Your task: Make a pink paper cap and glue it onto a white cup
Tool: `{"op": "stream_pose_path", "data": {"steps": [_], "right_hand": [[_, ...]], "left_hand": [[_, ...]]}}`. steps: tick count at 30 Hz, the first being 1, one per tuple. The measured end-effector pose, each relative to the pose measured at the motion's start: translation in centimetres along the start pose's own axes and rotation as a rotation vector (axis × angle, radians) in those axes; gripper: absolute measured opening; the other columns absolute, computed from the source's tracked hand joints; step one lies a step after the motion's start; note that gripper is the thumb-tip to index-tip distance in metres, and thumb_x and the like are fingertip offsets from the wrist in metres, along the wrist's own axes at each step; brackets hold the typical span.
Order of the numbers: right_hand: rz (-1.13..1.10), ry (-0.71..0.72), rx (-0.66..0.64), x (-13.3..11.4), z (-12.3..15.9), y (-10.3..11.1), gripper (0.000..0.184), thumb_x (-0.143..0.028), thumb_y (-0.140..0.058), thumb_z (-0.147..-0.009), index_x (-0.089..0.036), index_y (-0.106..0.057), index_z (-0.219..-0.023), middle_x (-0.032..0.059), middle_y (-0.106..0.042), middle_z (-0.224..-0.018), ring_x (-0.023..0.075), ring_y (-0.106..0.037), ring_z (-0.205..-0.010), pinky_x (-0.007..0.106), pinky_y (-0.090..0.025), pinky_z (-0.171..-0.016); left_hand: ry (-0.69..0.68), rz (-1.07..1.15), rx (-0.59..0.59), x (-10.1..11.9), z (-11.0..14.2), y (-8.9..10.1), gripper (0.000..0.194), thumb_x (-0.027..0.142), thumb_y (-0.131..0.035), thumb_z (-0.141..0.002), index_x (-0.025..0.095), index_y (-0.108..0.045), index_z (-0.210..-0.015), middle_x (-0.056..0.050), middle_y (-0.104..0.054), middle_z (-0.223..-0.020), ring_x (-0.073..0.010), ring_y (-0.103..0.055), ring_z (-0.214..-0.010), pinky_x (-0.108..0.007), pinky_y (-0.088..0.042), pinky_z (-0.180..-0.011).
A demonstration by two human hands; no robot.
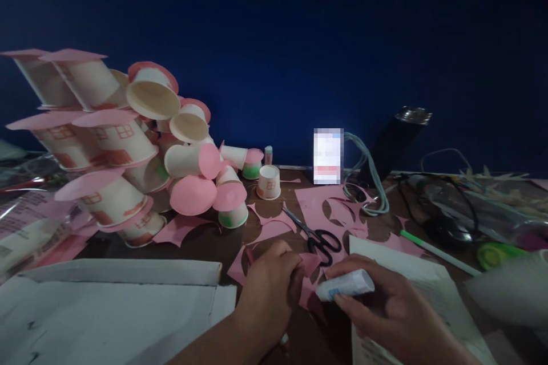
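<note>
1. Over the near part of the dark table [192,250], in the head view, the right hand [385,302] is closed around a white tube [345,286], thumb below and fingers above and behind.
2. The tube's long axis runs nearly crosswise, its left end slightly lower and pointing towards the left hand [274,288]. A short gap parts that end from the left hand.
3. The left hand is curled, its knuckles up. A pink paper piece [310,265] shows at its fingertips; whether they grip it, I cannot tell, since the palm is hidden.
4. This piece lies between the hands, closer to the left, just up and left of the tube.
5. Beyond it, black scissors [315,236] lie with handles nearer the right hand and blades pointing away to the left, among pink scraps [274,228].
</note>
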State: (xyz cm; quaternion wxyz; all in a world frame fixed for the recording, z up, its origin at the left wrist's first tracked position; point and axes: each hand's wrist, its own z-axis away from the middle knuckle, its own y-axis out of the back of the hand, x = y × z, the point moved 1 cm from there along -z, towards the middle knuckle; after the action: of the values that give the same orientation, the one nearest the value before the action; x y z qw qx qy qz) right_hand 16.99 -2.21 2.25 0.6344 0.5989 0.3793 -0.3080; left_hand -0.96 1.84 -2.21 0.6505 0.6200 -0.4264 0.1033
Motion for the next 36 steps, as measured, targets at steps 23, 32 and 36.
{"op": "stream_pose_path", "data": {"steps": [23, 32, 36], "right_hand": [[0.319, 0.196, -0.199, 1.2, 0.1, -1.8, 0.009, -0.019, -0.045, -0.093, -0.024, -0.053, -0.093, 0.001, -0.06, -0.092, 0.0171, -0.058, -0.083, 0.029, -0.044, -0.072], [0.381, 0.235, -0.225, 0.8, 0.3, -1.5, 0.01, -0.019, -0.043, -0.094, -0.025, -0.05, -0.096, 0.0025, -0.06, -0.096, 0.0198, -0.058, -0.088, 0.033, -0.044, -0.074], [0.312, 0.174, -0.155, 0.9, 0.4, -1.0, 0.007, -0.023, -0.044, -0.094, -0.025, -0.051, -0.094, 0.0009, -0.059, -0.088, 0.0178, -0.058, -0.078, 0.032, -0.045, -0.07]], "left_hand": [[-0.027, 0.019, 0.008, 0.0, 0.0, 0.1, 0.022, 0.017, -0.045, -0.09, 0.018, -0.053, -0.07, 0.0, -0.054, -0.083, -0.013, -0.053, -0.075, -0.024, -0.04, -0.067], [-0.036, 0.018, 0.001, 0.2, 0.1, 0.1, 0.022, 0.018, -0.045, -0.091, 0.018, -0.054, -0.07, -0.001, -0.054, -0.082, -0.0138, -0.054, -0.077, -0.025, -0.039, -0.068], [-0.027, 0.034, 0.002, 0.0, 0.1, 0.0, 0.021, 0.018, -0.046, -0.09, 0.018, -0.055, -0.071, 0.0, -0.055, -0.082, -0.0129, -0.054, -0.076, -0.024, -0.039, -0.067]]}}
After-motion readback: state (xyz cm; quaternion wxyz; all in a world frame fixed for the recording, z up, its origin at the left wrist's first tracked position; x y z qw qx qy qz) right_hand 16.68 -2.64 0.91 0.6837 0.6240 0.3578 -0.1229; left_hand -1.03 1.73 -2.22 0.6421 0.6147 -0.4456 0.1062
